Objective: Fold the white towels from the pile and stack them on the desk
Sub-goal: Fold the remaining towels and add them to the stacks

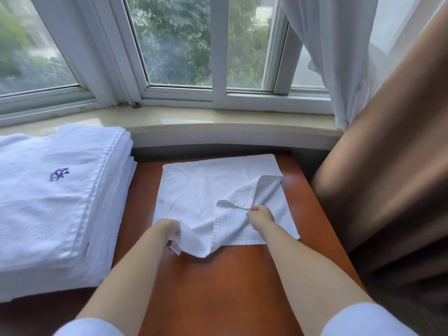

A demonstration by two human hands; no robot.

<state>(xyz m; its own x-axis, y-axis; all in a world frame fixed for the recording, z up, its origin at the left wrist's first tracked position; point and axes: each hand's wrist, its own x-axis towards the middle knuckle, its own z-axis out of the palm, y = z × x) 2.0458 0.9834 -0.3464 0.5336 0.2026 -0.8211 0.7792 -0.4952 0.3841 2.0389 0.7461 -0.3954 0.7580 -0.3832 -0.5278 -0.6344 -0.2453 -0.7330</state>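
towel stack [55, 195] left, curtain [378, 166] right

We count one small white towel [194, 190] spread on one reddish-brown desk [230, 275], and one stack of folded towels [60, 195] at the left; we cannot tell how many towels that stack holds, since its layers blur together at the edge. We see one purple monogram [59, 174] on its top towel. We count two hands, the left hand [169, 229] and the right hand [260, 214], and two curtains: one sheer white curtain [339, 57] and one brown curtain [388, 166].
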